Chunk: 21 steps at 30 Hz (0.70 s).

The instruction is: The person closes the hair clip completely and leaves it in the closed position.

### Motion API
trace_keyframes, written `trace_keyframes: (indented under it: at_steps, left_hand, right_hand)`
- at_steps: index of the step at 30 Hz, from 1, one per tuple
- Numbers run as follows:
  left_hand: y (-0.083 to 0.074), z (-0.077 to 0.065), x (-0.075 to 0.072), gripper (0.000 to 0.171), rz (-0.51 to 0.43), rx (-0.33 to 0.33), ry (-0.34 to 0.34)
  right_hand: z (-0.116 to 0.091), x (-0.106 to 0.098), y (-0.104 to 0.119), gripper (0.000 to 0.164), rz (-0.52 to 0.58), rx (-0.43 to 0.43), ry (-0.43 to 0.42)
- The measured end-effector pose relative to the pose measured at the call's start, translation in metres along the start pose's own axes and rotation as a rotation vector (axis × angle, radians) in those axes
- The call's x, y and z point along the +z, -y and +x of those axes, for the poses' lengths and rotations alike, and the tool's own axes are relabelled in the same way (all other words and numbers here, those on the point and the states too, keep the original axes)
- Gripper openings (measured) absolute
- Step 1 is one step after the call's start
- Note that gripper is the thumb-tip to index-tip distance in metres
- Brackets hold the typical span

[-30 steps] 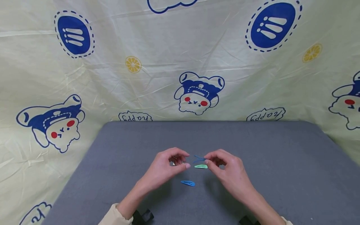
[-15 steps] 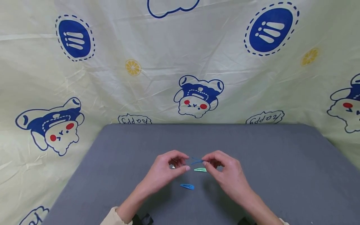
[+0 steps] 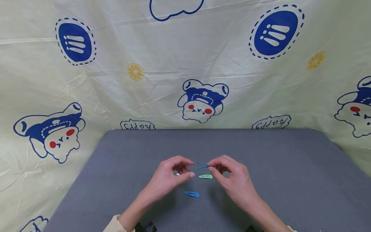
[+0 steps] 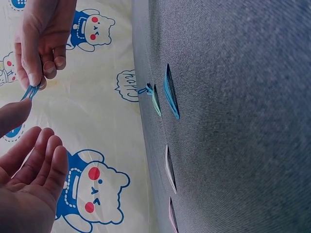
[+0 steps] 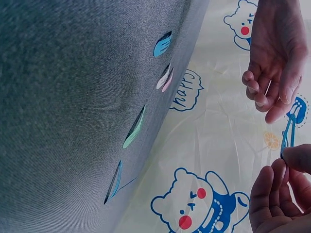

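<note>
- We pinch the opened blue clip (image 3: 204, 166) between the thumb and forefinger of the right hand (image 3: 232, 174); in the head view its two parts spread towards the left fingertips.
- Our left hand (image 3: 166, 174) holds nothing that we can see: its thumb and forefinger stand apart, near the clip's free end.
- We judge that a light, steady pinch serves best, since pressing hard on such thin parts could snap them together.
- The left fingertips do well to approach the free end gently, clear of the gap, where a sudden closing might nip.
- A slip could drop it among the others: the green clip (image 3: 205, 176) lies below the right fingertips, the lower blue clip (image 3: 192, 194) nearer our body than both thumbs.
- Our right fingers cover the gripped end, so we cannot tell which end it is.
- The white clip (image 3: 178, 174) barely peeps out behind the left fingers.
- Beyond the left fingers, the pink clip (image 4: 173, 216) is cut off in the left wrist view.
- Beneath the right fingers, the farther blue clip (image 4: 146, 89) is hidden from the head view, its shape unclear.
</note>
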<state>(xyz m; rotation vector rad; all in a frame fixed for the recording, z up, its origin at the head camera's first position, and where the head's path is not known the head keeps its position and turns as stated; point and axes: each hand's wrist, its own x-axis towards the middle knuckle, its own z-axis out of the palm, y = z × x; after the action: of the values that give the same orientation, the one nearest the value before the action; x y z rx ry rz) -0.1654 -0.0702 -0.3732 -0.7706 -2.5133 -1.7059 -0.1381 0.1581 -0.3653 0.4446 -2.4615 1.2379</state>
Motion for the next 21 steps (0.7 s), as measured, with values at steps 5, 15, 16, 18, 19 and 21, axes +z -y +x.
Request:
trace_keyframes:
  at_steps: [5, 15, 16, 18, 19, 21]
  left_hand:
    - [0.0, 0.0, 0.002, 0.028, -0.008, -0.016, -0.002]
    - [-0.035, -0.004, -0.001, 0.025, -0.006, -0.026, 0.001]
    - [-0.036, -0.005, -0.001, 0.025, -0.01, -0.019, 0.002]
    - [-0.03, -0.004, 0.0, 0.026, -0.008, -0.016, 0.004]
    - [-0.027, -0.003, 0.0, 0.026, -0.009, -0.017, 0.006]
    - [-0.017, -0.002, 0.002, 0.026, -0.002, -0.005, 0.007]
  right_hand:
    - [-0.001, 0.001, 0.001, 0.017, 0.013, -0.012, 0.001]
    - [-0.001, 0.005, 0.003, 0.017, 0.026, -0.023, 0.014]
    - [-0.002, 0.005, 0.003, 0.018, 0.026, -0.019, 0.016]
    - [-0.002, 0.006, 0.003, 0.019, 0.024, -0.018, 0.018]
    - [-0.002, 0.006, 0.003, 0.02, 0.025, -0.019, 0.018]
    - [-0.003, 0.007, 0.003, 0.021, 0.022, -0.019, 0.019]
